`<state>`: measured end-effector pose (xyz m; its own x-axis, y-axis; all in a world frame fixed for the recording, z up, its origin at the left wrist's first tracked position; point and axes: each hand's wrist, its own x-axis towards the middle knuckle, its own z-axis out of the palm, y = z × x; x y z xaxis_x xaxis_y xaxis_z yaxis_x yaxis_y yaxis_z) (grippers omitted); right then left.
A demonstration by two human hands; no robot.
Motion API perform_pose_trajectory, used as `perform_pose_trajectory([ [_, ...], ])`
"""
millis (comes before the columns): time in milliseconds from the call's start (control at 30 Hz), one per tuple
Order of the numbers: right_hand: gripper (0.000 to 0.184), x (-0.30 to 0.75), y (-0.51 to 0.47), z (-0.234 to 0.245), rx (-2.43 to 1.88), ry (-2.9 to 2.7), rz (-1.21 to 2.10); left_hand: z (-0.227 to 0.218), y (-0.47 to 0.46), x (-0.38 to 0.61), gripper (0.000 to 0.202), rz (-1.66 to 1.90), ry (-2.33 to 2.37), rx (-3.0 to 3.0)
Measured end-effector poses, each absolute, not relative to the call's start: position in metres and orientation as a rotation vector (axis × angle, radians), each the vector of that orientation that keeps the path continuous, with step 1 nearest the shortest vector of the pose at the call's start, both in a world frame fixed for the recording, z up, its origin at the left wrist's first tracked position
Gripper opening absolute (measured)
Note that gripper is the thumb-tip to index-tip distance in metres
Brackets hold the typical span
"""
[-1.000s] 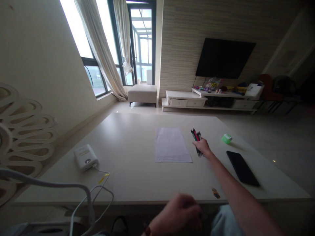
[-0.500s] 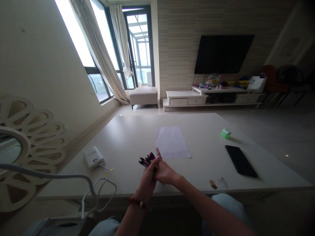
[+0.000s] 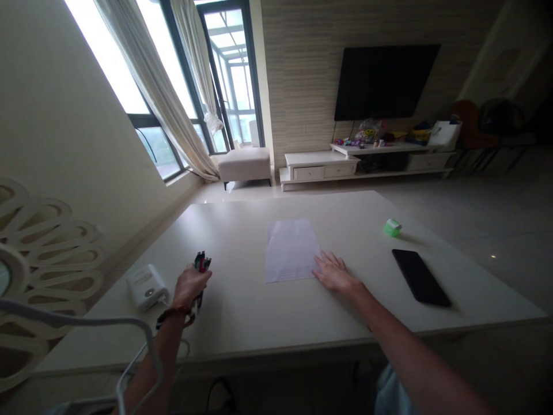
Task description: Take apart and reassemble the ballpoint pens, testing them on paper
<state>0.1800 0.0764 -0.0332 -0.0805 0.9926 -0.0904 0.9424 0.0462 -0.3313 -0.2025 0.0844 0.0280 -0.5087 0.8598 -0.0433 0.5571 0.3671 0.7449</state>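
Observation:
A bundle of several dark pens [image 3: 201,262] with red and green parts stands out of my left hand [image 3: 190,284], whose fingers are wrapped round it. That hand is over the left part of the white table [image 3: 242,314] and wears a bead bracelet. Fingers spread and palm down, my right hand [image 3: 336,272] rests at the right edge of a white sheet of paper [image 3: 288,249], with its fingertips on or beside the paper's lower right corner. The sheet lies flat, with faint lines of print near its lower edge.
Left of my left hand sits a white charger block [image 3: 147,286] with a white cable. On the right are a green-and-white small box [image 3: 393,227] and a black phone [image 3: 420,277]. A grey hose-like tube [image 3: 86,318] crosses the lower left. Beyond stands a low TV cabinet [image 3: 317,164].
My hands, together round the pens before, have come apart. The left has carried the pens leftward; the right has moved to the paper's edge and spread its fingers. The view has shifted slightly.

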Motion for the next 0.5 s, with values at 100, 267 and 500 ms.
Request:
perform_pose_trajectory([
  [100,0.054,0.183,0.086,-0.051,-2.034,-2.133,0.437,0.022,0.095,-0.205,0.044,0.464,2.519,1.418],
  [267,0.057,0.181,0.100,-0.053,-2.032,-2.109,0.411,0.004,0.109,-0.195,0.059,0.270,2.596,1.544],
  [500,0.062,0.180,0.108,-0.044,-2.043,-1.991,0.416,-0.020,0.124,-0.194,0.076,0.350,2.775,1.558],
])
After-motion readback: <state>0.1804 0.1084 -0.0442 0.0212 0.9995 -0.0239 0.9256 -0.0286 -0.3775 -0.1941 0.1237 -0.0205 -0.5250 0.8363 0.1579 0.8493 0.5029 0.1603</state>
